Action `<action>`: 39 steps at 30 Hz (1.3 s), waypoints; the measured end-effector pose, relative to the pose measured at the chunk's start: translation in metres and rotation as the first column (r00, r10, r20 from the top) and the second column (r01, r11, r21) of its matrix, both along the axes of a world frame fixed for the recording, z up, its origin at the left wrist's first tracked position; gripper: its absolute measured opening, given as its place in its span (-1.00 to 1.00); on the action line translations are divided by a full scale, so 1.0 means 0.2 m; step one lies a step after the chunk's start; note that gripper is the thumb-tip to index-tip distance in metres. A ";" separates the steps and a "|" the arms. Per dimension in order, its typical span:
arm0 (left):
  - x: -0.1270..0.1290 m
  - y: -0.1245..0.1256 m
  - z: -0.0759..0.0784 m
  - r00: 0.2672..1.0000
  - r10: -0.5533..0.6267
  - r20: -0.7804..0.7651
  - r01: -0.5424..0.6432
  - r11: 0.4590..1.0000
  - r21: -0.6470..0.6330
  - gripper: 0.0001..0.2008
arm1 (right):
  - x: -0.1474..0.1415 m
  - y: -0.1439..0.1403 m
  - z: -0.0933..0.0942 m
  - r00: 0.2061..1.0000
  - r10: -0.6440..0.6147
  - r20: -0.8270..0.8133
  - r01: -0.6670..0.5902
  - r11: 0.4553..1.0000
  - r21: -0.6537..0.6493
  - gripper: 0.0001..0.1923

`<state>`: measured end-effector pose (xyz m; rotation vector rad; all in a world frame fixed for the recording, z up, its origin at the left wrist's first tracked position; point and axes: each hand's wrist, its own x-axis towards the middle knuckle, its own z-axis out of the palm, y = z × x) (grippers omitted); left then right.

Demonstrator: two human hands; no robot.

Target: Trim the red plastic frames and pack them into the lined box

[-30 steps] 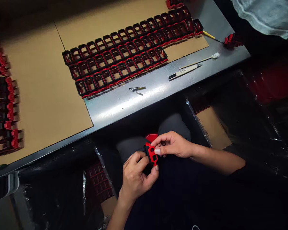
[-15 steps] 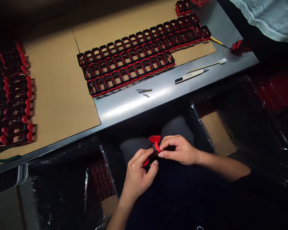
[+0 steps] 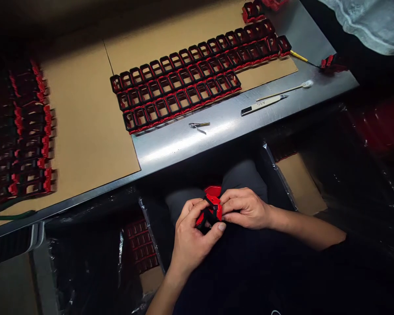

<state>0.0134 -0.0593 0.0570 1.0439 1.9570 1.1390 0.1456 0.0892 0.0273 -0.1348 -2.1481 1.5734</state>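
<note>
cardboard (image 3: 85, 118), knife (image 3: 264, 105) on metal bench (image 3: 170, 146)

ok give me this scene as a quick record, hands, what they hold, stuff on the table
left hand: fingers and thumb around a red and black part
right hand: fingers on the other side of the same part
hands' place: over the lap, in front of the metal table
frames: three rows of red and black frames, the front row shortest
other parts: a further group of parts at the picture's left
tools: small clippers, a pen-shaped tool, a cotton swab
</note>
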 end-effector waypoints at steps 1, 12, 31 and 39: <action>0.00 0.00 0.00 1.000 0.003 -0.009 -0.003 1.000 0.002 -0.69 | 0.00 0.00 0.00 1.000 -0.005 -0.004 0.005 1.000 0.013 -0.93; 0.00 -0.02 -0.03 0.986 0.013 -0.166 -0.003 0.998 0.061 -0.72 | -0.01 -0.01 -0.01 0.999 -0.026 -0.041 0.028 0.998 0.055 -0.95; 0.00 -0.02 -0.05 0.922 -0.014 -0.386 0.092 0.979 0.184 -0.74 | -0.01 -0.01 0.00 0.996 -0.085 0.022 0.086 0.996 -0.033 -0.78; -0.01 -0.03 -0.08 0.849 -0.029 -0.527 0.181 0.954 0.239 -0.70 | -0.02 0.02 0.05 0.935 0.219 0.281 0.108 0.578 -0.809 -0.74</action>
